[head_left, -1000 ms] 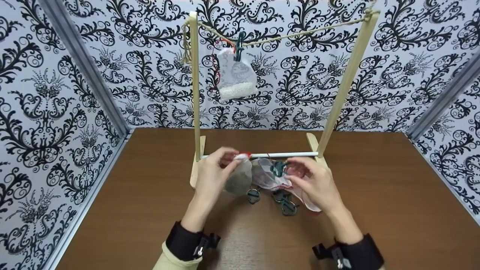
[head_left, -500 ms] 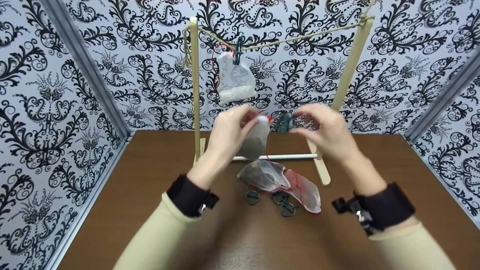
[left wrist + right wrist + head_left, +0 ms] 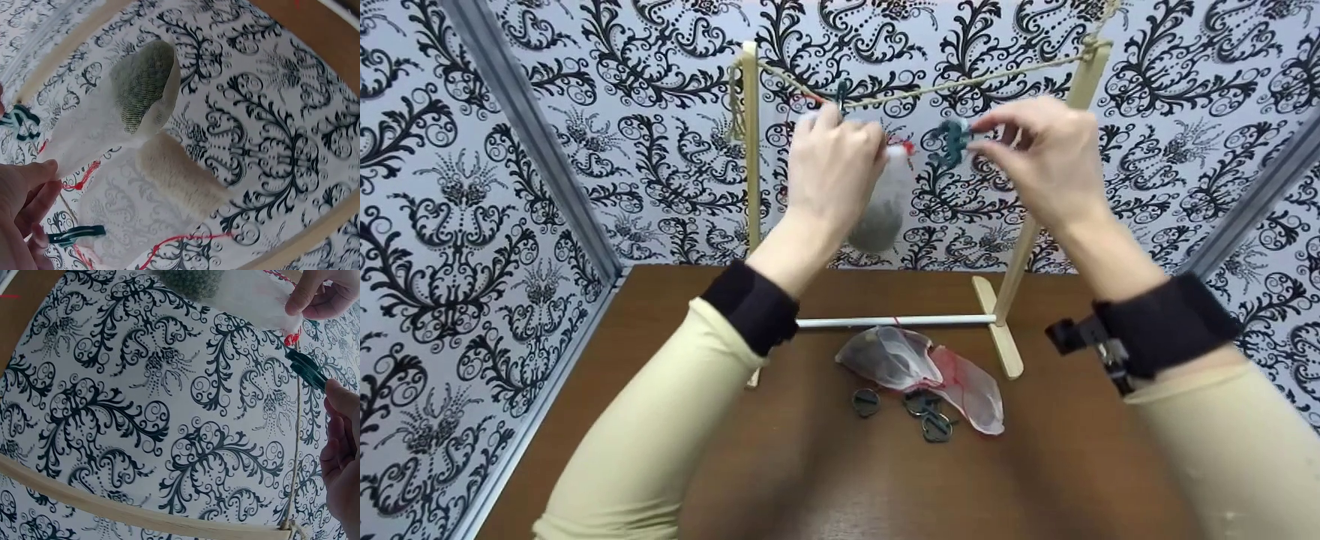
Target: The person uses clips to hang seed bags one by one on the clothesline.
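Note:
My left hand (image 3: 836,161) is raised to the rope (image 3: 960,84) and pinches the top of a sheer drawstring bag (image 3: 883,206) with red cord. Small green grains, perhaps mung beans, fill the bottom of this bag (image 3: 143,84). To its right, my right hand (image 3: 1050,154) pinches a dark green clothespin (image 3: 306,368) between thumb and fingers, its tip pointing at the bag's red cord and close to the rope. Behind my left hand, a second sheer bag (image 3: 180,174) with pale grains hangs from the rope by another green clothespin (image 3: 79,234). In the head view my left hand mostly hides that bag.
The rope runs between two wooden posts (image 3: 751,150) joined low down by a white bar (image 3: 915,321). On the brown table (image 3: 720,450) lie a grey-white mesh bag (image 3: 885,356), a reddish one (image 3: 971,386) and several dark clips (image 3: 936,427). A patterned wall stands behind.
Both hands have risen from the table to the rope. The left brought the bag with green grains up, the right brought the clothespin. The other bags and clips stayed on the table.

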The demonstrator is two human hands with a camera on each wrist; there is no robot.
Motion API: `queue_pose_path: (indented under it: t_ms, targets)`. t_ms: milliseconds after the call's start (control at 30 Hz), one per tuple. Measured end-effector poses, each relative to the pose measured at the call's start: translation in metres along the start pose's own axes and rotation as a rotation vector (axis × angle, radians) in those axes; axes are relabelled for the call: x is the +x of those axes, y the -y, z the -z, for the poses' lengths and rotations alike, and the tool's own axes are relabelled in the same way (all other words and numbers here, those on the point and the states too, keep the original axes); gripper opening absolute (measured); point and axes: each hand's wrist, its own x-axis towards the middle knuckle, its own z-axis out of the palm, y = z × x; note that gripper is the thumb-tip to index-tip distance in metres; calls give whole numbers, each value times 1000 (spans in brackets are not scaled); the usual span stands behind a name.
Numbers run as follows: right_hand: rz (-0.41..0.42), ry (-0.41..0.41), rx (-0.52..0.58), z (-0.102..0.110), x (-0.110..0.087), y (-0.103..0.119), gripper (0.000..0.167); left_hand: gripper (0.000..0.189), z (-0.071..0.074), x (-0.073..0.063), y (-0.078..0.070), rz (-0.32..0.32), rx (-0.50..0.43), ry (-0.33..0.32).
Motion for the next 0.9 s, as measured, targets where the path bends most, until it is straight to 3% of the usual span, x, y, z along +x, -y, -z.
queue_pose_path:
  t_ms: [167, 300, 400, 567, 667, 900]
  targets:
    - [1, -43, -25, 1, 22, 9, 16, 17, 0, 18, -3, -35, 147, -29]
    - [-30, -33, -120, 1, 39, 17, 17, 15, -1, 28, -4, -49, 205, 23]
    - [-62, -13, -172, -1, 50, 21, 16, 18, -5, 34, -3, -37, 191, 19]
    - [-141, 54, -216, -5, 63, 25, 15, 10, -13, 39, 0, -3, 123, -100]
    - [-173, 84, -233, -8, 68, 24, 16, 18, -18, 40, 3, 23, 65, -159]
    - [-238, 133, -187, -17, 68, 22, 20, 23, -25, 42, 4, 79, 7, -191]
